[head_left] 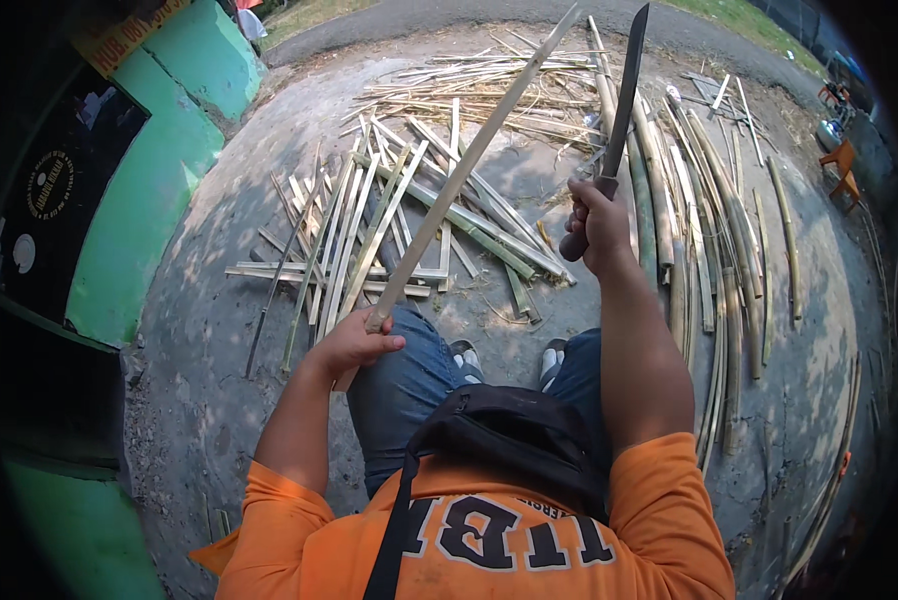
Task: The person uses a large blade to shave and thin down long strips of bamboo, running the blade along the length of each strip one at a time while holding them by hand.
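My left hand (359,343) is closed around the lower part of a long, pale bamboo strip (459,178), which slants up and to the right past my knee. A short end of the strip sticks out below the fist. My right hand (601,228) grips the dark handle of a machete (626,105), whose long dark blade points upward. Blade and strip are apart, with the strip's top to the left of the blade's tip. Beneath the strip, a pile of split bamboo slats (369,215) lies on the ground in front of my knees.
Whole bamboo poles (659,180) lie lengthwise at the right. Farther off is a heap of thin bamboo strips (489,85), with a road (429,18) behind it. A green wall (129,230) stands at the left. Orange chairs (842,168) are at the far right.
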The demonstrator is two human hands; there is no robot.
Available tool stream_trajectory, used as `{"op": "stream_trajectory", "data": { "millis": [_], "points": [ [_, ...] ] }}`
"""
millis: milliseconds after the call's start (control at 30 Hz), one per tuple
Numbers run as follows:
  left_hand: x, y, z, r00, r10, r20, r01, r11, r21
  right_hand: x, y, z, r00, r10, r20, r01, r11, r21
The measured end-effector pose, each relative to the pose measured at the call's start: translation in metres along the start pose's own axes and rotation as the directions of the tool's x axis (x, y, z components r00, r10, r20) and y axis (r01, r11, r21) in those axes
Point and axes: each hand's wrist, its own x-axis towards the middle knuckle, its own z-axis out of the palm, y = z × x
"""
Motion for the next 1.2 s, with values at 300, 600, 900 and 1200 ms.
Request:
{"op": "stream_trajectory", "data": {
  "millis": [300, 600, 900, 1200],
  "points": [
    [-0.027, 0.011, 0.004, 0.998, 0.020, 0.062, -0.013, 0.995, -0.103, -0.017, 0.002, -0.001, 0.973, -0.219, 0.072, 0.229, 0.876, -0.425],
    [-0.063, -0.004, 0.015, 0.986, 0.137, -0.098, -0.149, 0.979, -0.135, -0.026, 0.014, 0.008, 0.878, -0.440, 0.188, 0.466, 0.693, -0.550],
    [-0.083, -0.054, -0.021, 0.876, 0.197, -0.440, -0.174, 0.980, 0.093, -0.016, 0.025, 0.003, 0.908, -0.365, 0.207, 0.409, 0.658, -0.632],
    [-0.132, -0.155, -0.027, 0.617, 0.134, -0.776, 0.409, 0.787, 0.461, -0.015, 0.025, 0.009, 0.929, -0.346, 0.133, 0.336, 0.634, -0.697]
  ]
}}
